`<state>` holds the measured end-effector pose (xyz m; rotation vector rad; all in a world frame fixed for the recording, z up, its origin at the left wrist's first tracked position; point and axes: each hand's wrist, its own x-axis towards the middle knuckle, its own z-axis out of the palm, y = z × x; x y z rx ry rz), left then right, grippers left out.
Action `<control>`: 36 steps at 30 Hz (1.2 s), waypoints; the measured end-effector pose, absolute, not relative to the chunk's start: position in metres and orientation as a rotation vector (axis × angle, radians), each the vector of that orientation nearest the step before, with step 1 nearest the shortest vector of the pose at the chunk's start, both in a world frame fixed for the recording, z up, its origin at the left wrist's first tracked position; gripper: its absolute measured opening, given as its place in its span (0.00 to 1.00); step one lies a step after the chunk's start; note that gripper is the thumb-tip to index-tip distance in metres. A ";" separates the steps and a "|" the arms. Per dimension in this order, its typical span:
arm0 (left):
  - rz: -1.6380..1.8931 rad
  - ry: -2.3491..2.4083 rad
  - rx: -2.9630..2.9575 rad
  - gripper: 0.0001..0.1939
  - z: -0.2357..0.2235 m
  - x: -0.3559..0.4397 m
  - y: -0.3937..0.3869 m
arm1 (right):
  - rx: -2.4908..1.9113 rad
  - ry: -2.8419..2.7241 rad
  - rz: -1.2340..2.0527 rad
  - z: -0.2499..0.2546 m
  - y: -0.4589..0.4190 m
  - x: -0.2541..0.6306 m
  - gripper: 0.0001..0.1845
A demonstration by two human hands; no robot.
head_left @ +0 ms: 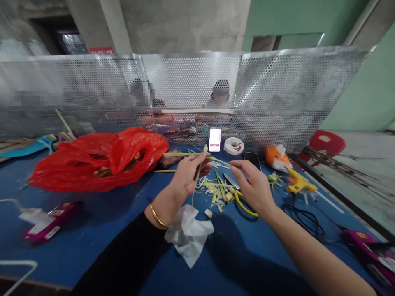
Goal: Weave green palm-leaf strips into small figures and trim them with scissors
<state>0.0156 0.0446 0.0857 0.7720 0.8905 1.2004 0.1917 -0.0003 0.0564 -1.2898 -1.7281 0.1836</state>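
Note:
My left hand [186,176] is closed around a long yellow-green plant strip [219,160], pinching it between thumb and fingers. A thin pale strand hangs down past the same palm. My right hand [254,185] pinches the strip's right end with thumb and forefinger. Below and between both hands lies a heap of pale-green cuttings [218,193] on the blue tabletop [123,234]. Yellow-handled scissors [246,209] rest beside the right hand, partly hidden by it. A crumpled white tissue [190,234] lies under the left wrist.
At left sit a red plastic bag [74,164] and a purple power strip [54,222]. A lit phone [214,140] stands ahead, beside a white tape roll [234,146]. A yellow glue gun [298,183] with cable lies right. Behind a perforated metal screen [191,78], people sit.

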 end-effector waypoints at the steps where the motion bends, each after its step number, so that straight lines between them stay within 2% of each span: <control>1: 1.210 0.889 0.742 0.05 0.082 0.015 0.036 | -1.300 -1.687 0.128 0.051 -0.008 0.193 0.16; 7: 1.170 0.890 0.658 0.05 0.034 0.015 0.007 | -1.435 -1.649 -0.077 0.016 -0.021 0.192 0.17; 13: 1.148 0.888 0.668 0.05 -0.005 0.017 0.019 | -1.440 -1.801 -0.072 -0.006 -0.003 0.181 0.16; 20: 1.141 0.880 0.679 0.07 -0.018 0.023 0.024 | -1.355 -1.946 0.036 -0.026 0.007 0.167 0.14; 27: 1.160 0.914 0.702 0.09 -0.027 0.026 0.021 | -1.284 -2.011 0.055 -0.037 -0.008 0.169 0.18; 36: 1.194 0.983 0.641 0.08 -0.029 0.027 0.017 | -1.171 -2.106 -0.072 -0.031 -0.014 0.162 0.15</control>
